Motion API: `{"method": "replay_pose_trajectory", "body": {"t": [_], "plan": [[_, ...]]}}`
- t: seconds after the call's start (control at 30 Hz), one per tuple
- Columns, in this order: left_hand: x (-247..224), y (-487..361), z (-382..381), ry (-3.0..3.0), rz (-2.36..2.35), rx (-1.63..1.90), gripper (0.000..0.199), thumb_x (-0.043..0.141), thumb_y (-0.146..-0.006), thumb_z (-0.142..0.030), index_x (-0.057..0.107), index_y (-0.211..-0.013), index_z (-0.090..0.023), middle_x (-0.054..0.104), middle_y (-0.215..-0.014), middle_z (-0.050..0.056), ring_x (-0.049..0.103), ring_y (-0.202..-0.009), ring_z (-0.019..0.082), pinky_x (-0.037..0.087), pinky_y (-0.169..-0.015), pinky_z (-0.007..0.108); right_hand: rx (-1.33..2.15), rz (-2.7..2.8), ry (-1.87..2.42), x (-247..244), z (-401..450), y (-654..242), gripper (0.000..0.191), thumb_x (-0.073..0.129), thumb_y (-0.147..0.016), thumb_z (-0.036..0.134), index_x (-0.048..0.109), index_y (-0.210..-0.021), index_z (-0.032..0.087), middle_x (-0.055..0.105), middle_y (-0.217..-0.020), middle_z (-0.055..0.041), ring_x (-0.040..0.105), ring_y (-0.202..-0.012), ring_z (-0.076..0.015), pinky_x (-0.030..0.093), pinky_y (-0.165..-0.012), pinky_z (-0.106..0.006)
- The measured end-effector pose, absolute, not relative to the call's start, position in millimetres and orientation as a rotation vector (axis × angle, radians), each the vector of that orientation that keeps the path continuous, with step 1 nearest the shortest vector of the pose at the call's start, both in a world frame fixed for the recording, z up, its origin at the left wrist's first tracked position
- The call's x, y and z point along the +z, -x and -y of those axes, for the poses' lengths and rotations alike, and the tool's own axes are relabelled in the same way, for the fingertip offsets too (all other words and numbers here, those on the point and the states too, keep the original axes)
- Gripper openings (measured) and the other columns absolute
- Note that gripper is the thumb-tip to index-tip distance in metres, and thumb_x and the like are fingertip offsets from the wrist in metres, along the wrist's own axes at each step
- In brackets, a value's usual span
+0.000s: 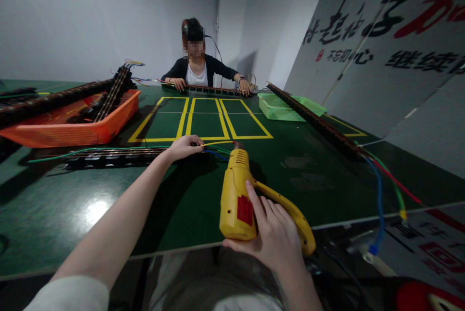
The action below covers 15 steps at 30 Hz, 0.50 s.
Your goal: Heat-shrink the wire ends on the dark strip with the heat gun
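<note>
While the right hand (274, 233) grips a yellow power tool (240, 194) at lower centre, its tip aimed up the frame, the left hand (185, 147) at mid-frame closes on a yellow wire (218, 143) at the end of a long black strip (109, 156). Farther off, an orange basket (90, 124) sits upper left, and a seated person (198, 66) faces across the green table (308, 170).

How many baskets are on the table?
2. An orange basket sits at the left, holding black strips. A green basket sits at the far right, near the other person. More could lie out of view.
</note>
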<state>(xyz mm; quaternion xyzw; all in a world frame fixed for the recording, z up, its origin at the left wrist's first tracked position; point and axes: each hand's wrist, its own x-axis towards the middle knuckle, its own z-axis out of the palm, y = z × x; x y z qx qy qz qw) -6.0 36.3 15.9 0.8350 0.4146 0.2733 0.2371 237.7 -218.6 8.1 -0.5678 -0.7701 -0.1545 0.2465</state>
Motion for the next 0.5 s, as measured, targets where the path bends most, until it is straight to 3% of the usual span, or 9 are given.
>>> {"method": "replay_pose_trajectory", "body": {"t": [0.33,0.5], "plan": [[19.1,9.1,-34.6,-2.288,-1.147,0.727,0.033,0.058,-0.069,-0.047,0.069,-0.081,-0.018,0.067,-0.097,0.005,0.061,-0.089,0.021,0.047,-0.083,0.031,-0.328,2.174,1.494,11.9,212.9,-213.4,0.118,0.043,-0.062,0.086,0.015,-0.147,0.009,0.061,-0.09,-0.01,0.058,-0.081,-0.0256,0.044,-0.073,-0.039],[25.4,7.5,-28.0,-2.202,-1.113,0.737,0.037,0.062,-0.066,-0.048,0.069,-0.083,-0.016,0.068,-0.095,0.006,0.061,-0.087,0.022,0.048,-0.081,0.032,-0.313,2.246,1.447,15.1,212.3,-197.6,0.125,0.044,-0.056,0.09,0.016,-0.147,0.008,0.062,-0.091,-0.0104,0.058,-0.081,-0.026,0.044,-0.074,-0.039]]}}
